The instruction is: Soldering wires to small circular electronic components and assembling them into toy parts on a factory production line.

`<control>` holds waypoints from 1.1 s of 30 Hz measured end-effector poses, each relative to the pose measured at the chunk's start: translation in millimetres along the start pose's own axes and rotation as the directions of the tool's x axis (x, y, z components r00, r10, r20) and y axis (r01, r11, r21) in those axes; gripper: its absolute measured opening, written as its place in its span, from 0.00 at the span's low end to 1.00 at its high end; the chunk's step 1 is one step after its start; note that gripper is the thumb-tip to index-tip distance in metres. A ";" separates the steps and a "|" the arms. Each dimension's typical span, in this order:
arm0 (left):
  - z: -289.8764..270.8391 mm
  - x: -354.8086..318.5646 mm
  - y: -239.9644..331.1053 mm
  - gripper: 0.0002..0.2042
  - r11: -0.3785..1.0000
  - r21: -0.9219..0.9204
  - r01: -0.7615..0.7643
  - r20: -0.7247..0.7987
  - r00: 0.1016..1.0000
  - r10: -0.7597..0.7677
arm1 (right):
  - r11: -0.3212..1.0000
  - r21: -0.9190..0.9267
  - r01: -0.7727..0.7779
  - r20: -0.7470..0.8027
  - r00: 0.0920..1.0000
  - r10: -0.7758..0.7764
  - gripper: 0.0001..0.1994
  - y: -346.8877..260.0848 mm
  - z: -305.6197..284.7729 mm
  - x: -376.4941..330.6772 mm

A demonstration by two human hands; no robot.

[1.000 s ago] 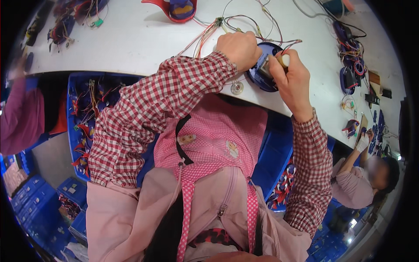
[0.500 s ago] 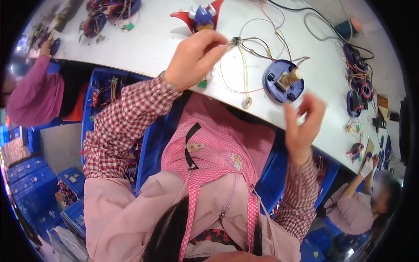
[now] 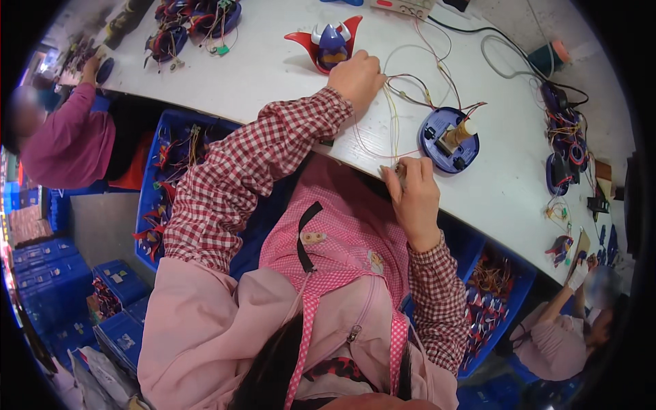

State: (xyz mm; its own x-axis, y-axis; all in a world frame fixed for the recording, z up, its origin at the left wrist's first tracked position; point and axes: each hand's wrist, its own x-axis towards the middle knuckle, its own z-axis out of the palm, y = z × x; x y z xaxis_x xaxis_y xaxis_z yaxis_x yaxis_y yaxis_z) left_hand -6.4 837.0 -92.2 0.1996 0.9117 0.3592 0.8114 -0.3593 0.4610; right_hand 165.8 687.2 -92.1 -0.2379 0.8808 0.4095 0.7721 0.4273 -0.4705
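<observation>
My left hand (image 3: 359,80) is closed on the table, with thin wires (image 3: 395,109) coming out at its fingertips; whatever else it covers is hidden. Just beyond it stands a toy figure with a purple horned head (image 3: 333,46) and red wings. At the table's near edge my right hand (image 3: 418,198) pinches a small round metal disc (image 3: 400,172) at the end of the yellow wires. Above and right of that hand lies a round purple casing (image 3: 449,141) holding black parts and a tan cylinder with a white cap (image 3: 462,132). Wires run from it toward my left hand.
Several wired purple-and-red assemblies (image 3: 198,24) sit at the far left of the white table (image 3: 273,61); more (image 3: 564,137) line the right. Blue bins of parts (image 3: 147,219) stand below the edge. Cables and a thread spool (image 3: 547,58) lie at the back right. Co-workers sit on both sides.
My left hand has moved right, covering the small circuit board that showed at its fingertips. My right hand has come down and left from beside the casing onto the metal disc.
</observation>
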 end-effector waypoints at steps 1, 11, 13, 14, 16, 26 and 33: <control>1.0 0.9 -3.9 0.12 0.999 -0.030 0.023 -0.007 1.000 -0.023 | 1.000 0.001 -0.005 0.002 1.000 0.005 0.14 0.7 -0.1 -0.2; -11.7 -8.5 -21.0 0.11 0.993 -0.121 -0.009 0.029 1.000 0.012 | 0.999 0.021 0.039 -0.153 0.988 -0.036 0.06 6.8 4.2 -0.4; -41.1 -26.3 -13.8 0.14 0.955 -0.293 -0.047 -0.015 0.999 0.044 | 0.999 0.030 0.035 -0.156 0.987 -0.030 0.06 8.2 3.8 -1.7; -51.4 -41.3 -13.4 0.15 0.949 -0.315 -0.029 -0.043 0.999 0.017 | 0.999 0.041 0.027 -0.159 0.987 -0.020 0.07 9.1 3.1 -2.2; -71.1 -80.1 -10.4 0.16 0.956 -0.292 -0.009 -0.031 1.000 0.000 | 0.998 0.065 0.012 -0.168 0.986 -0.001 0.07 10.6 2.2 -2.1; -64.0 -129.1 -16.4 0.09 0.976 -0.037 -0.216 -0.073 0.974 0.213 | 0.990 0.132 0.059 -0.196 0.980 -0.032 0.10 12.5 2.5 -0.2; -66.8 -142.9 -7.3 0.06 0.759 -0.576 0.304 0.087 0.946 -0.313 | 0.987 0.149 0.057 -0.130 0.991 -0.037 0.09 -1.2 2.1 16.6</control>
State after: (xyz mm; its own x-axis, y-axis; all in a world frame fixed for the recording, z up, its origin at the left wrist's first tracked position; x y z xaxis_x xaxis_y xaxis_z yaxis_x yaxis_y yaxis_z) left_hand -77.6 696.0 -92.7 -0.0172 0.9921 0.1245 0.3598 -0.1100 0.9265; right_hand 159.7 701.7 -86.3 -0.1877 0.8301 0.5251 0.6610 0.5022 -0.5576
